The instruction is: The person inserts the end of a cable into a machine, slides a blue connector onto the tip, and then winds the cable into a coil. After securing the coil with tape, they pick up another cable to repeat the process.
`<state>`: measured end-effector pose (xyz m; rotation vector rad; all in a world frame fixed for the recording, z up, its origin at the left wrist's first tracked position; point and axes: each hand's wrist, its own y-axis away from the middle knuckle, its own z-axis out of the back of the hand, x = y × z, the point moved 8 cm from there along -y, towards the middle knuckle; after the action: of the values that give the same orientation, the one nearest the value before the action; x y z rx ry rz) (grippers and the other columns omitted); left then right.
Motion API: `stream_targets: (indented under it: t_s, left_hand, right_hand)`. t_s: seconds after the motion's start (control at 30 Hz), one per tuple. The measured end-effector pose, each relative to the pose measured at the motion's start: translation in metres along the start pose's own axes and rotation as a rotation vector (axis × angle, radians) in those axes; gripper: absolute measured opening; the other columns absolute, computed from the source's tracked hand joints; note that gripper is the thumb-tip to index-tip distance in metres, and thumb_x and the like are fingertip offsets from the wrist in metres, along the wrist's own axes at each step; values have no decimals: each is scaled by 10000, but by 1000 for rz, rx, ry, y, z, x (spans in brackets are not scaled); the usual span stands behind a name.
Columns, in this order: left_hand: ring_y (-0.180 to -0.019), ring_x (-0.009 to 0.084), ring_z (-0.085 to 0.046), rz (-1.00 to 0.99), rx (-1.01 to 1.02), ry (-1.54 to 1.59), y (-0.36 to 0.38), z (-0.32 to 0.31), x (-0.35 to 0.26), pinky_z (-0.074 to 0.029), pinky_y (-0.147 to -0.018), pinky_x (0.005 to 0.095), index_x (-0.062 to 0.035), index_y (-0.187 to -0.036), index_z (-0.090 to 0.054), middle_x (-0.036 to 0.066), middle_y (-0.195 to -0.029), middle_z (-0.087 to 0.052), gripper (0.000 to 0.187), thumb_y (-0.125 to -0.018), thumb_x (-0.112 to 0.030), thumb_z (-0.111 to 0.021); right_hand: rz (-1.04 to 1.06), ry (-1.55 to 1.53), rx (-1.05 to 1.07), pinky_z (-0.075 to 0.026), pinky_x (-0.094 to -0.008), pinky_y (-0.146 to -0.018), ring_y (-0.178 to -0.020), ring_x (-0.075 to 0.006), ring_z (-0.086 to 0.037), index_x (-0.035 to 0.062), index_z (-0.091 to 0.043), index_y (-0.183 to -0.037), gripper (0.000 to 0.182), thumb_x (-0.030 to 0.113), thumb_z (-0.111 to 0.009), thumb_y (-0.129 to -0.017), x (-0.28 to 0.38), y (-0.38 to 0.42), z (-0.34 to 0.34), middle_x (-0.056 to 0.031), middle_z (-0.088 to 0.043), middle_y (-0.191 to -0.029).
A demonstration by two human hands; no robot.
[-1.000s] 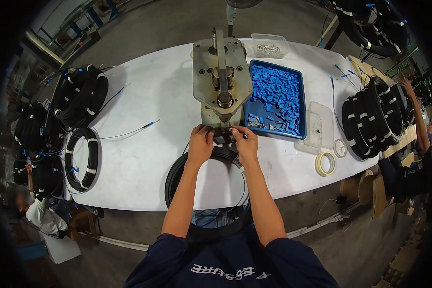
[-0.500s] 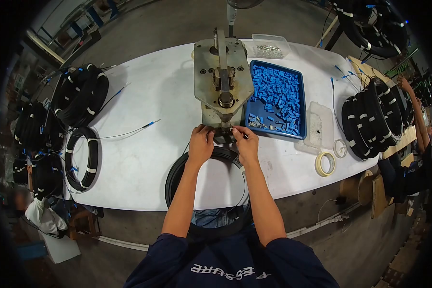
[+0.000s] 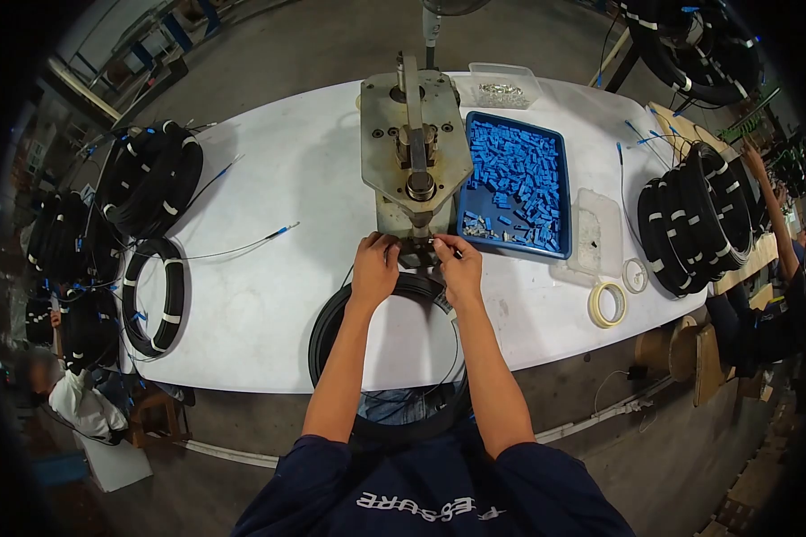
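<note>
Both my hands are at the lower front of a metal hand press (image 3: 415,134) with a lever bar on top. My left hand (image 3: 376,267) is closed at the left of the press head, its fingertips hiding what they hold. On the right side, my right hand (image 3: 459,268) pinches something small and thin, likely a cable end, close under the ram. A coil of black cable (image 3: 328,322) hangs over the table's front edge between my forearms, with a thin strand rising toward my right hand.
Right of the press lies a blue tray (image 3: 516,252) of small blue connectors. Near it are clear plastic boxes (image 3: 597,234) and a tape roll (image 3: 607,305). Cable coils stand at the left (image 3: 152,295) and right (image 3: 690,224). Another person's arm (image 3: 773,210) shows far right.
My hands and the press stay almost still. At the far right, the other person's arm has shifted slightly.
</note>
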<state>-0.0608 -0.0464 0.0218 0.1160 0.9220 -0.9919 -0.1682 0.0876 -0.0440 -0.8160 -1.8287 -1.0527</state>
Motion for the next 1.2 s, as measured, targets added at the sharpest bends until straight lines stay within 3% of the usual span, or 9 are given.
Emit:
stream_targets:
  t_s: [0.1,0.23,0.3,0.73,0.8,0.93,1.0,1.13,1.2]
  left_hand:
    - [-902,394,-564,5,6,4,0,-1,1,-457,-811,482,5,-938,-639,176,-931,-629,124,-887,-58,-545]
    - [-897,393,-582,-9,-10,-2,0,1,0,-466,-801,457,17,-946,-652,180,-906,-634,131,-890,-67,-569]
    - [-900,392,-583,-9,-6,-9,0,1,0,-466,-802,457,16,-948,-653,180,-907,-635,132,-889,-64,-566]
    - [-869,390,-594,-36,-35,-11,0,0,3,-469,-775,465,10,-932,-655,178,-881,-637,128,-881,-67,-566]
    - [-868,389,-594,-33,-35,-10,1,1,3,-469,-774,465,10,-931,-654,177,-881,-637,126,-879,-65,-568]
    - [-865,387,-595,-43,-44,-21,0,1,2,-470,-773,464,9,-926,-654,173,-881,-638,118,-873,-58,-572]
    - [-866,386,-596,-41,-37,-18,0,1,3,-472,-776,462,9,-923,-655,172,-883,-639,118,-871,-55,-571]
    - [-867,381,-601,-39,-46,-24,-1,2,2,-477,-785,453,12,-912,-658,170,-886,-643,119,-863,-50,-569]
    - [-867,379,-602,-42,-46,-24,-1,2,2,-478,-786,451,13,-908,-660,169,-885,-644,119,-861,-49,-569]
  right_hand:
    - [70,37,9,-304,-189,-500,-587,-37,-385,6,-707,-1004,139,77,-702,-884,3,-2,-1,52,-488,-741]
    - [23,11,10,-360,-202,-641,-714,-59,-421,-7,-721,-973,119,50,-699,-872,-2,-3,1,45,-526,-775]
    - [76,23,17,-303,-189,-500,-586,-35,-382,12,-708,-998,131,74,-703,-882,1,-3,-1,54,-498,-748]
    - [81,41,-7,-296,-201,-495,-575,-38,-381,17,-718,-989,120,74,-707,-884,4,-3,0,58,-496,-738]
    - [21,-3,3,-372,-219,-663,-729,-75,-439,-19,-719,-984,143,60,-709,-865,1,0,0,37,-529,-780]
    - [35,-18,13,-375,-219,-663,-730,-73,-439,-19,-721,-986,144,58,-707,-865,1,-2,0,38,-537,-782]
    - [80,3,15,-291,-203,-488,-582,-31,-380,25,-723,-1000,139,92,-720,-878,3,-3,-1,54,-516,-757]
    - [74,13,-5,-276,-202,-477,-575,-27,-368,26,-725,-1002,143,98,-721,-879,3,-3,-1,55,-506,-751]
    - [62,56,-24,-334,-201,-532,-631,-42,-430,23,-729,-1016,155,100,-718,-883,3,-3,0,39,-560,-786]
